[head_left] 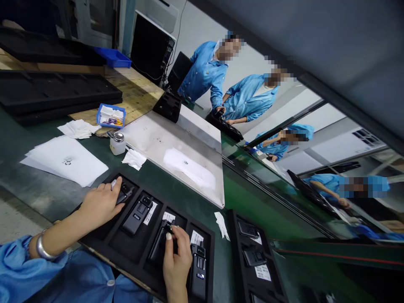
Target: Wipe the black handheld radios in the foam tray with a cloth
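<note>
A flat dark-green worktop (158,181) spreads beneath the grip (177,257); far beyond stands a plain white wall (195,21); leftward, grey floor (14,216).

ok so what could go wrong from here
The right hand is at the top of one black device, so a careless touch might scuff or press something there.

A printed label lies beside another device in the black tray; if it's loose, it could shift or get swapped.

The small bottle stands near the white sheets; knocked over, it might wet them if it holds liquid.
</note>
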`<state>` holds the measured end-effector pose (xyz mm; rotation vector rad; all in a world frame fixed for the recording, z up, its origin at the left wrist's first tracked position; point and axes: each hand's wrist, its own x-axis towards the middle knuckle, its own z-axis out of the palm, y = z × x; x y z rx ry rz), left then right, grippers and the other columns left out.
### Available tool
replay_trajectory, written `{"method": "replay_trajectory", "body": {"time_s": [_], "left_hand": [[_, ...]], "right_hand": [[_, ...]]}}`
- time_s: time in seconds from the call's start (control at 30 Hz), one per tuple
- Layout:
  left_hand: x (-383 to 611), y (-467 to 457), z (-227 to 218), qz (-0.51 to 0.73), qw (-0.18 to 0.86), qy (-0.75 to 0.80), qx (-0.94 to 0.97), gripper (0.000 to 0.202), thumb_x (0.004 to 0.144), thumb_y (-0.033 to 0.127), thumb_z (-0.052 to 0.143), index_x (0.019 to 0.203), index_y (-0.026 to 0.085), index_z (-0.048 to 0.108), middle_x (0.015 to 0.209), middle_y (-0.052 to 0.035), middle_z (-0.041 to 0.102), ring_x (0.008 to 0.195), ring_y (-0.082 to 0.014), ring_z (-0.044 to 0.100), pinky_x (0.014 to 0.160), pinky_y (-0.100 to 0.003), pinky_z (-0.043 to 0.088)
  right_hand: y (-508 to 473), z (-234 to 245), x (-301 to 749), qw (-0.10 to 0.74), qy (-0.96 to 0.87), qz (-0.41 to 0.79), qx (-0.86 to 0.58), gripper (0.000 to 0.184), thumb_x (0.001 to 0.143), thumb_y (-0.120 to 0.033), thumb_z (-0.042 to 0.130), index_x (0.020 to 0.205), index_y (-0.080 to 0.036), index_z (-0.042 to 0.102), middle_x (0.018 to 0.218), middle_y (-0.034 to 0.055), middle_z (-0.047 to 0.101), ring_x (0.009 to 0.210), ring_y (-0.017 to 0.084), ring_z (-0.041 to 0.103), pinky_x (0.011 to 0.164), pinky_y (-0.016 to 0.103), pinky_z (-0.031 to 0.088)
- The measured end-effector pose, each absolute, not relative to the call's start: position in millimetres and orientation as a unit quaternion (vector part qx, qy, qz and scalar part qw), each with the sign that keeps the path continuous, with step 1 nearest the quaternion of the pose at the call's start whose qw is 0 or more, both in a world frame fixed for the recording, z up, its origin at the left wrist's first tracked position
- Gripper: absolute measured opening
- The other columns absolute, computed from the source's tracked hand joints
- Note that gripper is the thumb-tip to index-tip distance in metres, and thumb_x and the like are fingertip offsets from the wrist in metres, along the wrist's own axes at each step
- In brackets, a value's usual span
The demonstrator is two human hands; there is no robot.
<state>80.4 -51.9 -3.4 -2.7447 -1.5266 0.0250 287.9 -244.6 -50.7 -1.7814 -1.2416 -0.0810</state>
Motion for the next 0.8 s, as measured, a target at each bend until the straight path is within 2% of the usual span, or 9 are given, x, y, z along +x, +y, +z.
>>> {"method": "replay_trajectory", "body": {"time_s": [0.13,0.3,0.5,0.63,0.8], "left_hand": [[83,-54,-12,-0.01,0.0,-0.482,-0.876,0.071,0.09,0.037,0.056,0.151,0.006,0.037,0.103,-0.0178,0.065,0.099,-0.0351,0.062,0.078,-0.041,0.05],[96,-41,-9,-0.072,0.004,-0.535,-0.842,0.079,0.092,0.051,0.051,0.155,0.009,0.028,0.105,-0.0145,0.062,0.099,-0.0336,0.061,0.073,-0.039,0.05],[126,-60,4,-0.077,0.043,-0.476,-0.875,0.076,0.097,0.048,0.049,0.157,0.007,0.025,0.106,-0.0165,0.06,0.102,-0.0335,0.057,0.079,-0.039,0.048],[150,-94,2,-0.005,0.004,-0.432,-0.902,0.086,0.092,0.049,0.059,0.159,0.011,0.021,0.099,-0.0153,0.059,0.093,-0.031,0.058,0.07,-0.035,0.048],[167,-108,-3,-0.004,0.031,-0.409,-0.912,0.08,0.093,0.039,0.058,0.158,0.011,0.022,0.099,-0.0159,0.057,0.097,-0.0328,0.056,0.074,-0.038,0.05]], "right_hand": [[-278,-64,296,0.463,-0.481,-0.069,-0.741,0.022,0.098,-0.025,0.055,0.112,-0.017,0.07,0.11,0.0107,0.068,0.104,0.021,0.066,0.09,0.035,0.053],[-300,-69,301,0.465,-0.463,-0.102,-0.747,0.02,0.097,-0.023,0.057,0.111,-0.017,0.07,0.108,0.0093,0.068,0.103,0.019,0.066,0.09,0.032,0.052],[-299,-67,303,0.481,-0.459,-0.082,-0.742,0.019,0.097,-0.022,0.056,0.109,-0.018,0.07,0.107,0.0083,0.069,0.102,0.018,0.066,0.09,0.031,0.052],[-299,-65,304,0.501,-0.442,-0.061,-0.742,0.018,0.097,-0.022,0.057,0.107,-0.019,0.071,0.105,0.0083,0.07,0.101,0.019,0.066,0.089,0.033,0.053],[-300,-63,304,0.524,-0.431,-0.043,-0.733,0.018,0.096,-0.021,0.057,0.106,-0.019,0.072,0.104,0.0087,0.07,0.1,0.02,0.067,0.088,0.035,0.054]]}}
